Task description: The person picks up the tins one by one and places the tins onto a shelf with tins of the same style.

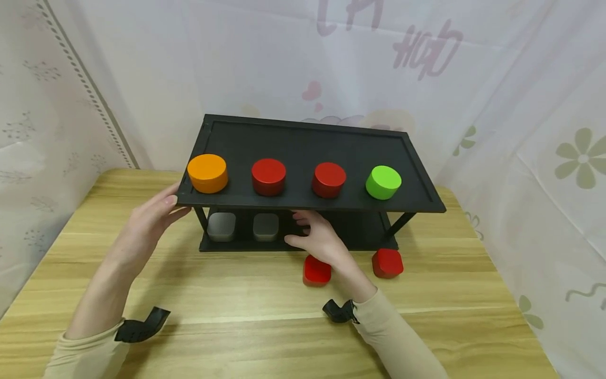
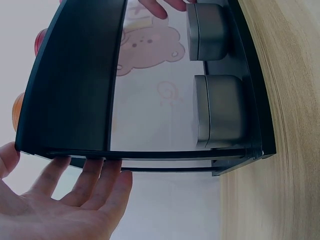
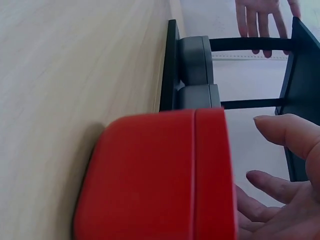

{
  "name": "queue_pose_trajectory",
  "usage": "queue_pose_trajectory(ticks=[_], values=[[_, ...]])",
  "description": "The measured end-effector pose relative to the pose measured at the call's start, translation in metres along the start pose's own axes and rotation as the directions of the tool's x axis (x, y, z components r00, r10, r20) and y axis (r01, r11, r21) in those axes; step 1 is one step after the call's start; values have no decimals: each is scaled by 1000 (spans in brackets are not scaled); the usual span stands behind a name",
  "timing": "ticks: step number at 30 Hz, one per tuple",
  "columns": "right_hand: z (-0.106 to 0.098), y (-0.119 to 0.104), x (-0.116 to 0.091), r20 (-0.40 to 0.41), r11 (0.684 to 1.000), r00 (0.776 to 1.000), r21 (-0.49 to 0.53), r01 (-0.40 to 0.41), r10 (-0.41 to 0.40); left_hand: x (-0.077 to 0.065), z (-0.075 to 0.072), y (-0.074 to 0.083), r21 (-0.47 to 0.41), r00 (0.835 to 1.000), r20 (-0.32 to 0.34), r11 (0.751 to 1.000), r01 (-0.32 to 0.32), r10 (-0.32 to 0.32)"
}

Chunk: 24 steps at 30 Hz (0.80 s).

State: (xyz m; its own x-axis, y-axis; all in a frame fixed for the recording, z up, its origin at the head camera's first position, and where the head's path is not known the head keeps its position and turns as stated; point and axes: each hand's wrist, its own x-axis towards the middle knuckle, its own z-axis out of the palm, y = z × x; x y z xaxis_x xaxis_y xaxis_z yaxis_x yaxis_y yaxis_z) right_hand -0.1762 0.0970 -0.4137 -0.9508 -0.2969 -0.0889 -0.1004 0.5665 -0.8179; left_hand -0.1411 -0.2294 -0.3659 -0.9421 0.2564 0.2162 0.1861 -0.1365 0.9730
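Left hand (image 1: 147, 218), fingers nearly straight, is rested against the left end of the black rack (image 1: 303, 142), near two grey tins (image 1: 221, 227) judged already placed on the lower shelf (image 1: 364, 231), below four round blocks (image 1: 268, 178) along the top's front edge. Right hand (image 1: 317, 237), fingers spread, nothing gripped, is held between the tiers; two red tins (image 1: 316, 273) on the table (image 1: 236, 310) are judged left to place, open room being offered at lower right.

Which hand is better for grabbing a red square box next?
Probably the right hand: it looks empty and is near a red box, while the left hand holds the black shelf.
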Motion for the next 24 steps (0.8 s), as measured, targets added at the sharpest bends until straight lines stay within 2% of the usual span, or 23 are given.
queue_pose_trajectory(ticks=[5, 11, 24], values=[[-4, 6, -5, -28, 1000, 999, -3, 24, -24, 0, -1, 1, 0, 1000, -1, 1000, 13, -13], [-11, 15, -13, -43, 998, 997, 18, 58, -58, 0, -1, 1, 12, 1000, 1, 1000, -5, 5], [-18, 27, -24, -52, 997, 996, 23, 74, -72, 0, 0, 2, 16, 1000, 5, 1000, 7, -8]])
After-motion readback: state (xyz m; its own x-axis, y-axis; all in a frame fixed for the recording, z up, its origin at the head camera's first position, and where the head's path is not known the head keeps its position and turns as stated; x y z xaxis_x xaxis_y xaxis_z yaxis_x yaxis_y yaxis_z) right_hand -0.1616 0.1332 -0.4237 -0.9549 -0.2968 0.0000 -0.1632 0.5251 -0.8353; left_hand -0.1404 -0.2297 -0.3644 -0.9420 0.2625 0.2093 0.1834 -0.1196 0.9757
